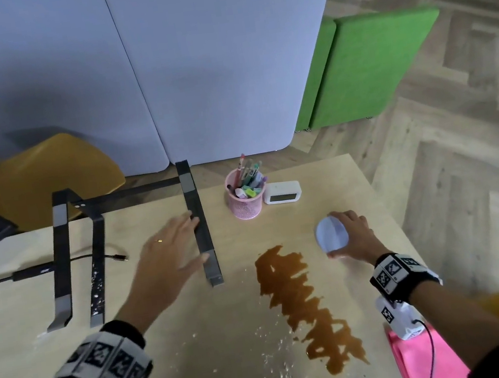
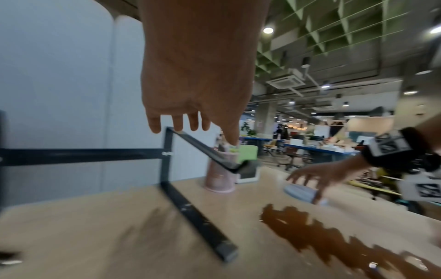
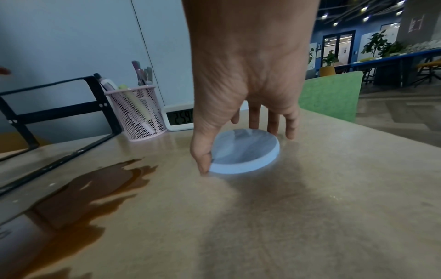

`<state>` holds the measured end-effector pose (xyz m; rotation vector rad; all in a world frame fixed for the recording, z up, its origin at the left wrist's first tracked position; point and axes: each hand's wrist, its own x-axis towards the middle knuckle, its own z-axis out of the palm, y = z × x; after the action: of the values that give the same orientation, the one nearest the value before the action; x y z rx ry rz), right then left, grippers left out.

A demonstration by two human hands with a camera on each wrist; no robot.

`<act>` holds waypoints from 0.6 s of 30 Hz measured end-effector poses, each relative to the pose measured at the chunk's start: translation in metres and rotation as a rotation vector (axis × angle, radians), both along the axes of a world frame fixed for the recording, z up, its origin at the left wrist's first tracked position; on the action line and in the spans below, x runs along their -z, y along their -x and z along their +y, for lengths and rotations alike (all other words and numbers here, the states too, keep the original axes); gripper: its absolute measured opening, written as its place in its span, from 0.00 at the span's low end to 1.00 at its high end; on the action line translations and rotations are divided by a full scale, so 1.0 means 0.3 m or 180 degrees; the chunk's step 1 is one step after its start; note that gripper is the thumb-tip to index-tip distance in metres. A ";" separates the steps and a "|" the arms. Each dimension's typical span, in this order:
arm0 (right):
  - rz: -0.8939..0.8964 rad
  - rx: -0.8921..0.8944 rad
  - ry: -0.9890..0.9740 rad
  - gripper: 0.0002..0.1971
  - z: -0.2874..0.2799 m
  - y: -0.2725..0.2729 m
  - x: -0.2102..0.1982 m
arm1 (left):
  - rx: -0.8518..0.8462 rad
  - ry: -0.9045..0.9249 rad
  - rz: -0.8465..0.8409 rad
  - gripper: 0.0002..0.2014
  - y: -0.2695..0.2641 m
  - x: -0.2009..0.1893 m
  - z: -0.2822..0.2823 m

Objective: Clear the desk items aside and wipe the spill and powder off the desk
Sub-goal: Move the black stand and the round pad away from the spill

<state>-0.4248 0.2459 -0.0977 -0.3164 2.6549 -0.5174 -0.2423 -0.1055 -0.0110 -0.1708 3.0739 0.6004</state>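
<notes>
The right hand (image 1: 350,233) is reaching down over a flat round pale blue coaster (image 1: 332,233) on the light wooden desk (image 1: 217,329). Its thumb is touching the near edge of the coaster and its fingers (image 3: 254,118) are curling down round the far edge, so it is pinching the coaster from both sides. The coaster is lying flat on the desk, just beside the top end of the brown liquid spill (image 1: 304,306).

The left hand (image 1: 170,255) is stretching out with straight, spread fingers toward the right bar of the black metal laptop stand (image 1: 200,225). The fingertips are near the top of the bar and the thumb is near the lower part. It is holding nothing, and I cannot tell if it is touching the bar.

The spill is running in a long wiggly shape down the middle right of the desk. White powder (image 1: 267,357) is lying in specks near the front of the desk, left of the spill, and some is sitting on the stand's middle bar.

A pink mesh pen cup (image 1: 246,200) full of pens is standing at the back of the desk. A small white digital clock (image 1: 281,192) is sitting just beside it on the right. A bright pink cloth (image 1: 429,359) is lying at the front right edge. A black cable (image 1: 59,266) is lying under the stand.
</notes>
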 end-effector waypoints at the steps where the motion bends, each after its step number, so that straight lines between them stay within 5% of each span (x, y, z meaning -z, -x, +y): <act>1: 0.0033 -0.0012 0.0006 0.52 -0.002 0.002 -0.001 | 0.0080 0.0094 -0.0069 0.33 0.016 0.015 0.041; 18: 0.0405 0.0167 -0.0035 0.52 -0.119 0.256 -0.042 | 0.0175 0.0819 -0.0004 0.32 0.073 0.155 0.093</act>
<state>-0.5018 0.2103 -0.0853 -0.2859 2.7949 -0.5147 -0.2642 -0.0775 -0.0574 -0.0866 3.1314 0.2007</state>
